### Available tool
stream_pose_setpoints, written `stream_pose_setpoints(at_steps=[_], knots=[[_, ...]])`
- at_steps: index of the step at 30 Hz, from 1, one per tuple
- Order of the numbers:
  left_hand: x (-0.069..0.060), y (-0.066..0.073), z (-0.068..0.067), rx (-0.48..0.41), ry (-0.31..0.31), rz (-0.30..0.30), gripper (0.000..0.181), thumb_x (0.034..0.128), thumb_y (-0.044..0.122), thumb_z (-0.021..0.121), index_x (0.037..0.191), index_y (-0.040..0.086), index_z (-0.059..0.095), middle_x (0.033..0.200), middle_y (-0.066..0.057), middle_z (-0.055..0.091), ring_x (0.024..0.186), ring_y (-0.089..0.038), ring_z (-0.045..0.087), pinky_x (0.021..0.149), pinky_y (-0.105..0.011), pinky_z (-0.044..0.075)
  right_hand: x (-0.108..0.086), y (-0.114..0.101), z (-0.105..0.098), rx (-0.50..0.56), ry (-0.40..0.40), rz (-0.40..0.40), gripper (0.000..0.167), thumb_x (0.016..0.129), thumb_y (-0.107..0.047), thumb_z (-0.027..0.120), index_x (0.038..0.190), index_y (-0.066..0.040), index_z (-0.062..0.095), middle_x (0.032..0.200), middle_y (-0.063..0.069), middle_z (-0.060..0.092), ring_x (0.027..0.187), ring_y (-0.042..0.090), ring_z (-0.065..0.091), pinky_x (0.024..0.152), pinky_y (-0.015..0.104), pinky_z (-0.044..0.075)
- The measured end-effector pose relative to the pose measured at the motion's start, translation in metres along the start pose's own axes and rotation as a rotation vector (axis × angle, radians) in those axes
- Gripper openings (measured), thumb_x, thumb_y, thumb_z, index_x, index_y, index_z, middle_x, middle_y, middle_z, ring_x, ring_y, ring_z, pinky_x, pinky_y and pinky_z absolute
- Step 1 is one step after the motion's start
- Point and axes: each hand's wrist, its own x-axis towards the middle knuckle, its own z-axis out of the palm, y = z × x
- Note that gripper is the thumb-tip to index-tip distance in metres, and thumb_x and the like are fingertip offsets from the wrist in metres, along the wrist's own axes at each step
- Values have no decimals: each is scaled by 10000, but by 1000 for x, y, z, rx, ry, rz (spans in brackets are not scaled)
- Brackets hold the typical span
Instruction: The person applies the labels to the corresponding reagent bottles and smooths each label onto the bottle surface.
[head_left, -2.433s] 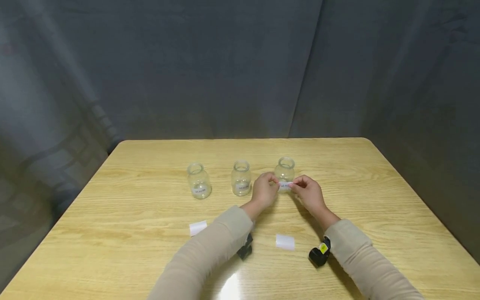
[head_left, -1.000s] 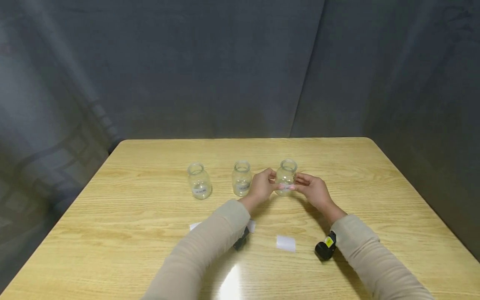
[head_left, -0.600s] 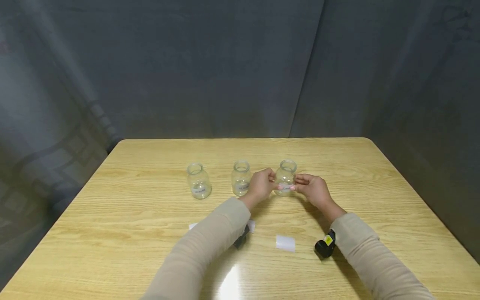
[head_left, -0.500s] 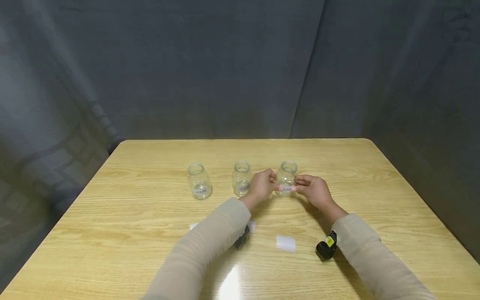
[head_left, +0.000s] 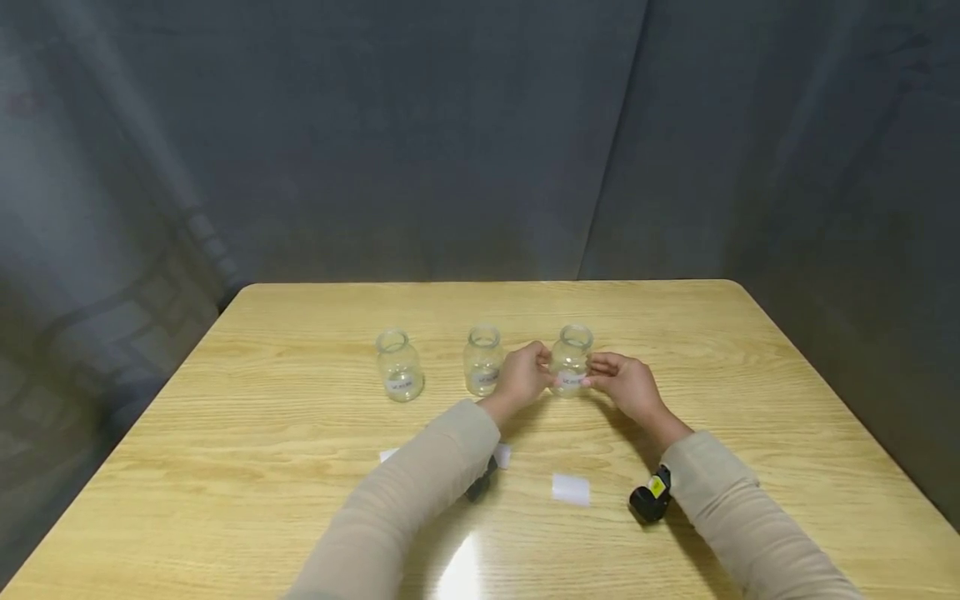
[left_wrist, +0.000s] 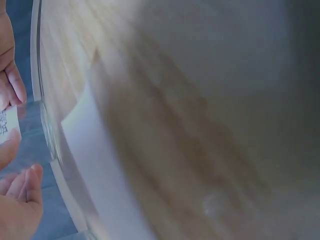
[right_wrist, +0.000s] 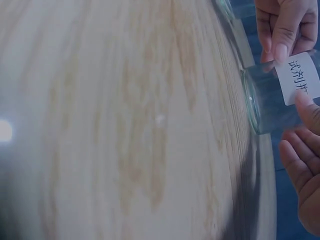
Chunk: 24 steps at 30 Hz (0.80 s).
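Observation:
A clear glass jar (head_left: 573, 354) stands upright on the right of a row of three. Its front bears a white label (right_wrist: 298, 77) with handwritten characters. My left hand (head_left: 522, 374) holds the jar from the left, its thumb on the label's left end. From the other side my right hand (head_left: 628, 384) grips the jar, with its thumb on the label's right end and its fingers along the glass. In the left wrist view, the label and both hands show only partly at the left edge.
Two more labelled glass jars, the middle jar (head_left: 483, 358) and the left jar (head_left: 399, 367), stand to the left. White paper pieces, one of them this slip (head_left: 571, 489), lie nearer on the wooden table (head_left: 262, 433). My left sleeve partly covers the others.
Earlier, both hands pinched the label's ends in front of the jar. Now the label lies against the glass, with thumbs on it and fingers at the jar's sides. The last half second shows little movement.

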Motion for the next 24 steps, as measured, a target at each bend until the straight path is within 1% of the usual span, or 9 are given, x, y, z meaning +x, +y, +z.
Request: stream_pose_setpoints(at_steps=[3, 6, 11, 13, 15, 18, 21, 23, 24], knots=[[-1, 0, -1, -10, -13, -10, 408, 674, 73, 717, 1033, 18, 529, 1004, -102, 592, 870, -174, 574, 672, -190, 466, 1, -1, 1, 23, -12, 1, 463, 764, -131, 646, 1151, 66, 484, 1094, 213, 539, 976, 293, 538, 766, 284, 465], [-2, 0, -4, -11, -35, -29, 460, 688, 100, 712, 1091, 24, 502, 1056, -104, 570, 896, -180, 564, 677, -203, 470, 2, -4, 2, 31, -26, -3, 451, 775, -130, 633, 1145, 75, 477, 1091, 230, 533, 975, 308, 535, 780, 307, 461], [-5, -1, -9, -7, -55, -49, 520, 721, 152, 691, 1159, -3, 457, 1110, -138, 539, 957, -220, 543, 753, -260, 465, 1, -6, 1, -67, -35, 3, 411, 813, -199, 598, 1112, 66, 501, 1057, 221, 551, 970, 330, 524, 797, 393, 442], [-7, -1, -12, -10, -63, -54, 523, 739, 167, 676, 1168, -23, 444, 1118, -158, 529, 982, -242, 531, 782, -286, 457, -1, -5, 0, -102, -52, 4, 404, 831, -219, 575, 1107, 68, 504, 1058, 221, 549, 976, 338, 515, 802, 415, 431], [-10, -1, -15, -8, -80, -63, 520, 753, 173, 663, 1173, -32, 436, 1129, -168, 519, 996, -256, 522, 790, -301, 456, -4, -4, -2, -116, -75, 10, 392, 847, -218, 553, 1109, 69, 502, 1069, 221, 543, 985, 341, 505, 805, 426, 424], [-16, -2, -20, -2, -110, -70, 509, 764, 191, 653, 1174, -23, 440, 1133, -163, 516, 996, -260, 517, 781, -310, 460, -10, -2, -4, -159, -104, -4, 389, 870, -231, 515, 1113, 72, 498, 1073, 222, 539, 987, 352, 496, 788, 437, 427], [-25, -4, -27, 3, -144, -67, 503, 772, 222, 645, 1182, 5, 451, 1140, -137, 516, 995, -247, 510, 777, -311, 458, -17, 0, -6, -190, -107, -21, 400, 885, -263, 483, 1122, 59, 501, 1081, 212, 539, 994, 358, 490, 788, 450, 422], [-32, -5, -33, -5, -174, -56, 510, 778, 243, 636, 1200, 23, 451, 1154, -116, 509, 1007, -237, 498, 785, -318, 451, -21, 1, -8, -212, -100, -31, 424, 889, -300, 465, 1133, 45, 503, 1095, 207, 535, 998, 361, 487, 791, 458, 418], [-36, -7, -36, -12, -188, -41, 515, 780, 247, 633, 1208, 26, 449, 1161, -110, 507, 1014, -238, 494, 791, -322, 447, -23, 1, -8, -222, -95, -34, 439, 890, -321, 458, 1139, 37, 505, 1103, 203, 533, 998, 361, 488, 795, 461, 416]])
